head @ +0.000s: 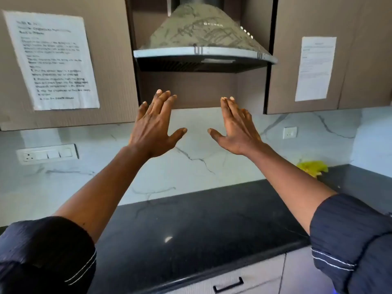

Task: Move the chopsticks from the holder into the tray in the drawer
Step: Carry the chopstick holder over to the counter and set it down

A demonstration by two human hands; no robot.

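I held my left hand [153, 128] and right hand [235, 129] raised above the black stone worktop [191, 230], each grip spread apart, empty.

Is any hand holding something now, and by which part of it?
Nothing is held. The left hand and the right hand are both raised with fingers spread, empty, above the black countertop.

Two hands [153, 128] [236, 129], two posted sheets [51, 62] [315, 68], two socket plates [46, 154] [289, 132], one drawer handle [228, 285].
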